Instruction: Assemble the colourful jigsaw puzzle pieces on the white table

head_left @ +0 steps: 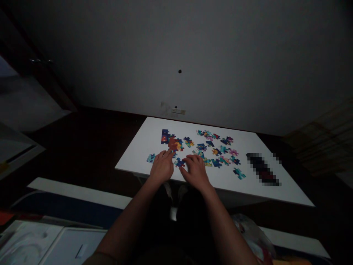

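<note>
On the white table top [143, 147] in front of me, my left hand [162, 167] lies palm down at about 11 o'clock, fingers loosely spread and tips at the lower edge of a joined cluster of jigsaw pieces [173, 143], and I can't see anything held in it. My right hand [195, 171] sits at about 1 o'clock, fingers curved down beside a blue jigsaw piece [179, 162] that lies between my hands; from this dim view I can't tell whether my fingers have hold of it or only lie next to it. The cluster is at about 12 o'clock, rust-orange and blue pieces that appear joined, with a dark blue strip of pieces [164, 136] at its far left. That small patch is all that looks assembled. Most of the table's load is left apart: loose multicoloured pieces [217, 149] scattered toward 1 o'clock, a pale blue piece [150, 158] alone at 11 o'clock and a teal piece [239, 173] at the right edge of the spread. Farther toward 2 o'clock lies a dark object [263, 169], too blurred to name, and a switch plate [178, 110] sits on the wall beyond the table
</note>
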{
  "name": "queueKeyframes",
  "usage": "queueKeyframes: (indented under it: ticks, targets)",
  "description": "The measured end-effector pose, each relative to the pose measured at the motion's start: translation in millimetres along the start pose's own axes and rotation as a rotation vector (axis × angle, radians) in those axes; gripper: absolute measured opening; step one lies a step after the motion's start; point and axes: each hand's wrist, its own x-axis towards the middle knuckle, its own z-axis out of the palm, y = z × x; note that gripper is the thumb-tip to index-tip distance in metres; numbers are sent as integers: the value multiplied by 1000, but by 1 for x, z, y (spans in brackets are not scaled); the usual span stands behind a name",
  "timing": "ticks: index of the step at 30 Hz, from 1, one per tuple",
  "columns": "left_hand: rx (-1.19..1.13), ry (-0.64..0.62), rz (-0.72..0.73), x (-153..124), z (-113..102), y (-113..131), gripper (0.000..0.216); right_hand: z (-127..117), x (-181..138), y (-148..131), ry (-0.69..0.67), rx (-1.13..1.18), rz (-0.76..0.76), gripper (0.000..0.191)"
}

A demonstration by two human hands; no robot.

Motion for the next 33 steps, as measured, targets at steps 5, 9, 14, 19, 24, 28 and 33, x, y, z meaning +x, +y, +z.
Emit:
queueKeyframes:
  ticks: [5, 9, 14, 19, 24, 28, 33]
  targets:
    - [-27, 8, 11, -1, 1, -3, 58, 1, 0, 1, 22, 50, -3, 29]
    - [-71, 52, 14, -2, 1, -4, 54, 0, -1, 0, 78, 130, 53, 27]
    - [-101, 99, 15, -5, 1, -3, 42, -3, -3, -2, 118, 199, 124, 22]
    - [-135, 119, 37, -7, 0, -5, 33, -4, -2, -3, 119, 202, 135, 22]
    - [-169, 105, 95, -7, 1, -7, 28, -3, -1, -1, 105, 195, 144, 22]
    - [-180, 106, 99, -8, 0, -6, 33, -3, -2, -1, 110, 194, 141, 23]
    - [-164, 57, 186, -11, -4, -7, 41, -4, -2, -2, 104, 212, 145, 30]
